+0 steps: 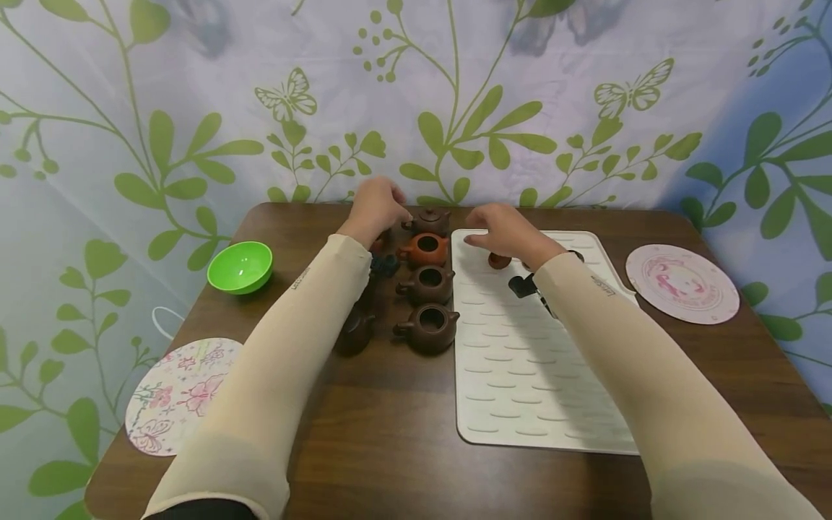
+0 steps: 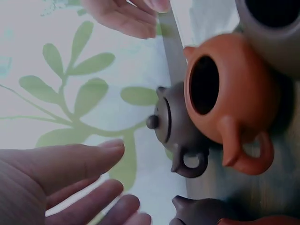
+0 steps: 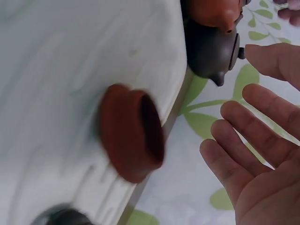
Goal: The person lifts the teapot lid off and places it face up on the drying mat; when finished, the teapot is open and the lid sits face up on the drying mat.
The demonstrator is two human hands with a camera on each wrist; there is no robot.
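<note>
My left hand point(image 1: 377, 209), thumb extended and fingers loosely bent, hovers at the table's back edge beside a dark teapot point(image 1: 432, 219) with its lid on. In the left wrist view nothing sits between thumb and fingers. In front of that pot stand an orange teapot point(image 1: 427, 250) and two dark brown teapots point(image 1: 430, 285), all lidless. My right hand point(image 1: 510, 232) is above the back of a white ridged mat point(image 1: 494, 404), fingers spread and holding nothing. Near it on the mat is a small reddish clay piece point(image 3: 126, 133), like an upturned teapot lid.
More teapots point(image 1: 354, 332) stand left of the row, partly hidden by my left sleeve. A green bowl point(image 1: 240, 267) and a flowered round mat point(image 1: 175, 397) lie left. A pink round mat point(image 1: 682, 283) lies right. A patterned cloth point(image 1: 455, 108) hangs behind the table.
</note>
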